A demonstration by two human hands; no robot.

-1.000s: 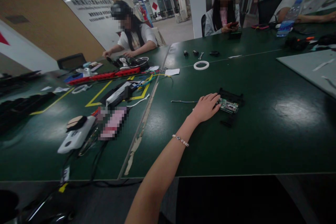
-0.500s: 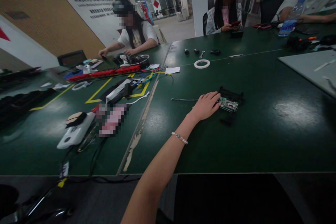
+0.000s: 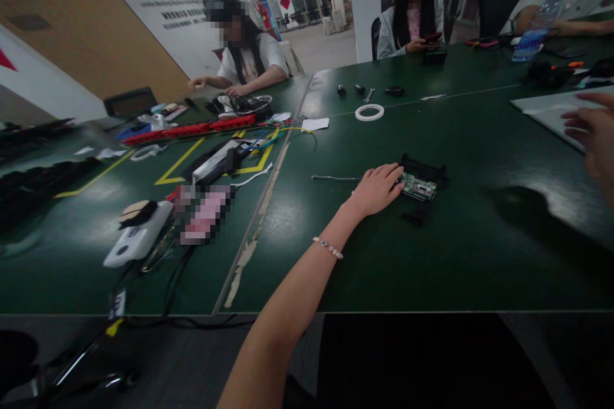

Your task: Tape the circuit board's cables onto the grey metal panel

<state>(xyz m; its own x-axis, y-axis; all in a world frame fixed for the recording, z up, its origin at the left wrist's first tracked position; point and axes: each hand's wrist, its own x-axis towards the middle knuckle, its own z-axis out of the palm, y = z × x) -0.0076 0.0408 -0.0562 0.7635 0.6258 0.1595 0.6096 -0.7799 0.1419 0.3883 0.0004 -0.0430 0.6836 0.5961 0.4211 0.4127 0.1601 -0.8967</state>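
My left hand [image 3: 377, 189] lies flat on the dark green table [image 3: 460, 249], its fingertips resting on the left edge of a small green circuit board [image 3: 419, 186]. The board sits in a black plastic frame [image 3: 425, 172]. A thin grey cable [image 3: 336, 178] runs left from under the hand. A bead bracelet is on that wrist. My right hand [image 3: 592, 134] is in the air at the right edge of the view, blurred, fingers spread and holding nothing, well apart from the board.
A white tape ring [image 3: 369, 112] lies further back, with small black parts and a wrench [image 3: 367, 96] behind it. A grey mat [image 3: 551, 112] is at the right. Cables, a red power strip [image 3: 192, 131] and white devices clutter the left. Three people sit at the far side.
My right hand has come into view at the right edge, casting a shadow on the table. My left hand has stayed on the circuit board.
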